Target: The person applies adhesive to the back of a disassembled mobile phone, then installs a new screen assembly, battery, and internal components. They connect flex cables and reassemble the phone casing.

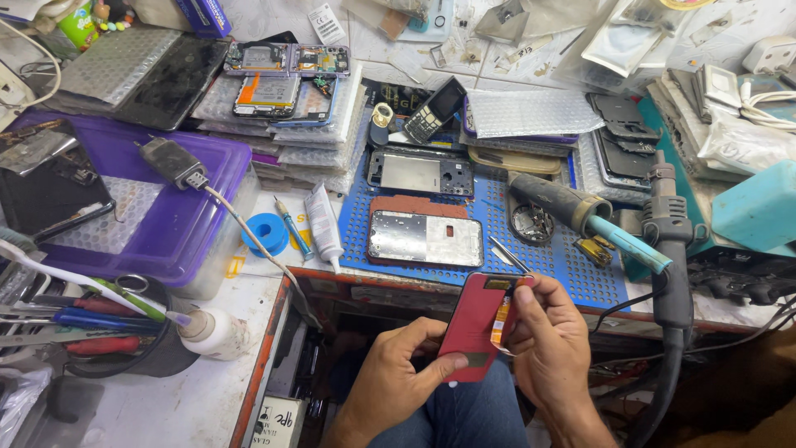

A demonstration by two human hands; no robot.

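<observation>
I am holding a red phone part (474, 328) over my lap, just below the tabletop (207, 398) edge. My left hand (396, 377) fingers are pinching its lower side. My right hand (551, 340) is curling around its top, fingers pinching thin tweezers (507, 253). The tweezers could be slipping and scratching it if I am squeezing badly.
</observation>
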